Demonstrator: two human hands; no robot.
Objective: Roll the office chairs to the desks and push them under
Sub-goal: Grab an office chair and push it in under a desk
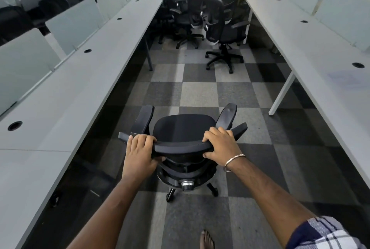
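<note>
We have both hands on one black office chair (pixel 184 128), which stands on the checkered carpet (pixel 198 92) in the aisle, seen from behind and above. Our left hand (pixel 140 154) grips the top edge of the chair's backrest (pixel 180 146) at its left end, fingers (pixel 147 139) curled over the front and the thumb tucked beneath. Our right hand (pixel 220 146) grips the same edge at its right end, fingers curled over the top, a metal bangle (pixel 233 160) on the wrist. The chair's two armrests point away from us, and its castor base shows below the seat.

Left of the chair runs a long white counter (pixel 80 88) with round cable holes and frosted dividers; right of the chair runs a second white counter (pixel 312 52) on white legs. The chair lies between the two, touching neither. Well beyond the chair, at the far end of the aisle, a cluster of black office chairs (pixel 200 12) stands crowded together, one of them (pixel 224 34) nearest to us. Behind the chair, a bare foot (pixel 207 239) rests on the carpet.
</note>
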